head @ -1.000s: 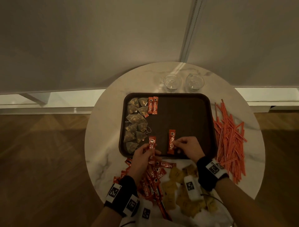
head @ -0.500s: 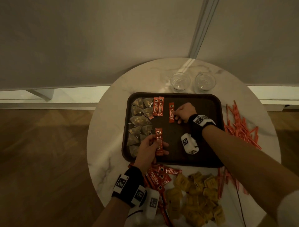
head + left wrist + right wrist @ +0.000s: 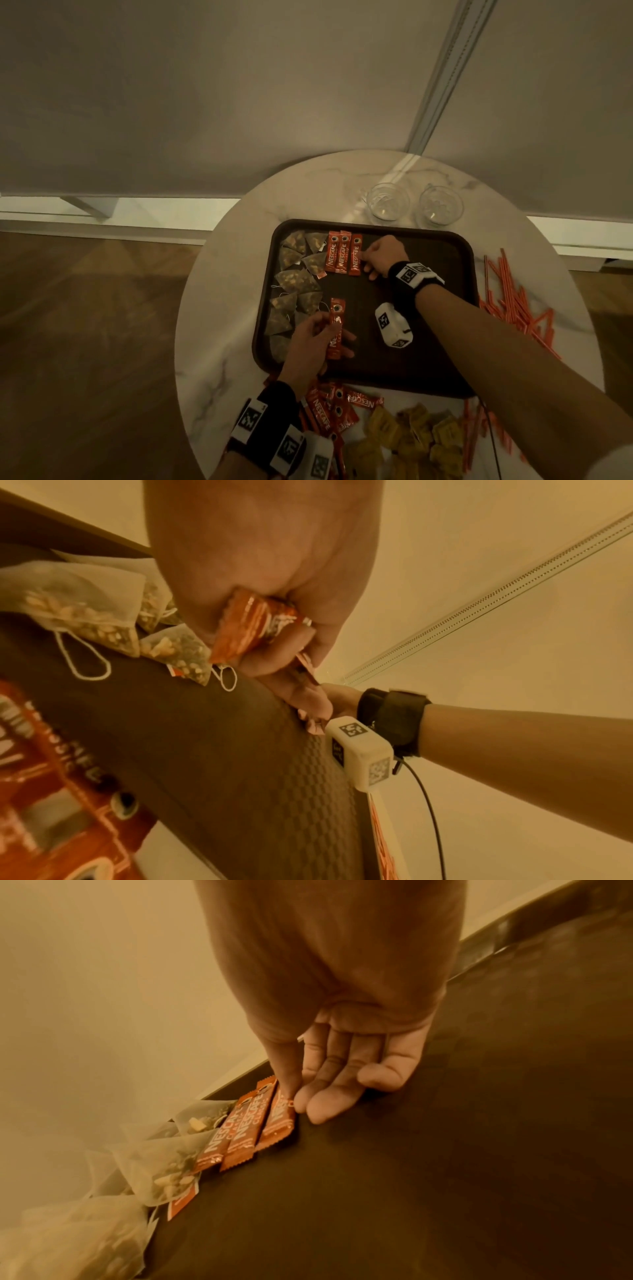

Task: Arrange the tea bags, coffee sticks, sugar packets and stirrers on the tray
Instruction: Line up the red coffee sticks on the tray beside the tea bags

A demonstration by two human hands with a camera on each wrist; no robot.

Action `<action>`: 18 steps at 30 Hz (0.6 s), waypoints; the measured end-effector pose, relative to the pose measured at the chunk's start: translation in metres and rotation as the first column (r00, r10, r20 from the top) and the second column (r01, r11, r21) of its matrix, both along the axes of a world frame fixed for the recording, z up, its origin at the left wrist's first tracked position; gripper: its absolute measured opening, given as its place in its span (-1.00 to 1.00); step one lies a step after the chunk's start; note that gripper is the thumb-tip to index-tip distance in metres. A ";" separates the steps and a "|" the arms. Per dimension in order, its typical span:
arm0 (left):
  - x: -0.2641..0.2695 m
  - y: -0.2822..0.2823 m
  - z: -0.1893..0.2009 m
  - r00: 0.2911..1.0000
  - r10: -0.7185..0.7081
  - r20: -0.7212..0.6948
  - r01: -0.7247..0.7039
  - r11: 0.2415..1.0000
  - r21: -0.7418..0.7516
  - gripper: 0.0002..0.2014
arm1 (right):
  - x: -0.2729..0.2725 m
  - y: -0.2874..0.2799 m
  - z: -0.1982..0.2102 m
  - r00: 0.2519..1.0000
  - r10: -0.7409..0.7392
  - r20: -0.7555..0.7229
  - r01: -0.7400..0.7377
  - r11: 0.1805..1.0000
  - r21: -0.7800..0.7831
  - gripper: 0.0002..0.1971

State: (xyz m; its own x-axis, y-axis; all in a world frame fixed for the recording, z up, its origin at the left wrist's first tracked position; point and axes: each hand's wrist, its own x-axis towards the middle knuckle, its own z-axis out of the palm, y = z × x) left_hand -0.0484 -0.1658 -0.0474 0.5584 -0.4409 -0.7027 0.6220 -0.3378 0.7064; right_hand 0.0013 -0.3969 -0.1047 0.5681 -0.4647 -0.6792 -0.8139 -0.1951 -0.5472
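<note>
Because the dark brown rectangular tray [image 3: 442, 349] crowds the round marble table [image 3: 219, 301], the left hand [image 3: 310, 342], pinching a red coffee stick [image 3: 336, 328], could brush the mesh tea bags [image 3: 291, 284]; the right hand [image 3: 383, 255], fingers loosely extended, might skew the three-stick row [image 3: 344, 255].

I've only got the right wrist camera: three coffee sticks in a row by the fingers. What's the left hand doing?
Observer: The left hand pinches another coffee stick at the near left part of the tray.
Operator: Any sticks not on the tray?
Observer: Yes, a heap of coffee sticks lies on the table at the tray's near edge.
Operator: And the stirrers?
Observer: The stirrers lie scattered on the table, right of the tray.
</note>
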 end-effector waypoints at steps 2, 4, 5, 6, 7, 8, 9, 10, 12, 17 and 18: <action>-0.003 0.000 -0.002 1.000 -0.003 -0.002 0.003 1.000 0.006 -0.85 | -0.001 -0.001 -0.001 1.000 0.000 0.005 0.000 1.000 0.001 -0.79; -0.006 0.001 -0.005 1.000 -0.006 -0.006 0.006 1.000 0.007 -0.86 | -0.002 -0.001 -0.003 1.000 -0.001 0.016 0.001 1.000 0.003 -0.78; -0.007 0.001 -0.007 1.000 -0.010 -0.007 0.010 1.000 0.006 -0.85 | -0.002 -0.001 -0.003 1.000 -0.004 0.019 0.004 1.000 0.004 -0.78; -0.008 0.002 -0.007 1.000 -0.015 -0.009 0.015 1.000 0.006 -0.84 | -0.002 -0.002 -0.003 1.000 -0.006 0.018 0.006 1.000 0.005 -0.78; -0.009 0.002 -0.006 1.000 -0.017 -0.012 0.017 1.000 0.002 -0.82 | -0.002 -0.002 -0.004 1.000 -0.006 0.017 0.006 1.000 0.006 -0.78; -0.009 0.002 -0.005 1.000 -0.013 -0.019 0.013 1.000 -0.007 -0.82 | -0.002 -0.002 -0.004 1.000 -0.004 0.015 0.004 1.000 0.004 -0.78; -0.010 0.002 -0.003 1.000 -0.007 -0.027 0.007 1.000 -0.016 -0.83 | -0.002 -0.001 -0.004 1.000 -0.001 0.013 0.001 1.000 0.002 -0.78; -0.010 0.002 -0.002 0.999 -0.001 -0.034 0.000 1.000 -0.022 -0.84 | -0.002 -0.002 -0.004 1.000 0.000 0.012 0.000 1.000 0.000 -0.78; -0.011 0.003 -0.003 1.000 -0.007 -0.030 0.006 1.000 -0.010 -0.85 | -0.001 -0.001 -0.004 1.000 -0.003 0.008 0.003 1.000 0.000 -0.77; -0.016 0.008 -0.010 1.000 -0.016 -0.017 0.016 1.000 0.026 -0.84 | 0.001 -0.001 -0.004 1.000 -0.006 -0.005 0.006 1.000 -0.009 -0.75; -0.016 0.009 -0.010 1.000 -0.013 -0.015 0.013 1.000 0.026 -0.84 | 0.002 -0.001 -0.005 1.000 -0.008 -0.006 0.008 1.000 -0.010 -0.75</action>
State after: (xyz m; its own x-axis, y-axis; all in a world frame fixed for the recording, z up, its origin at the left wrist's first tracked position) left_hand -0.0648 -0.1569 -0.0575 0.5419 -0.4298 -0.7222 0.6281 -0.3639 0.6878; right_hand 0.0031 -0.3980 -0.1095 0.5605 -0.4762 -0.6776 -0.8186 -0.1944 -0.5405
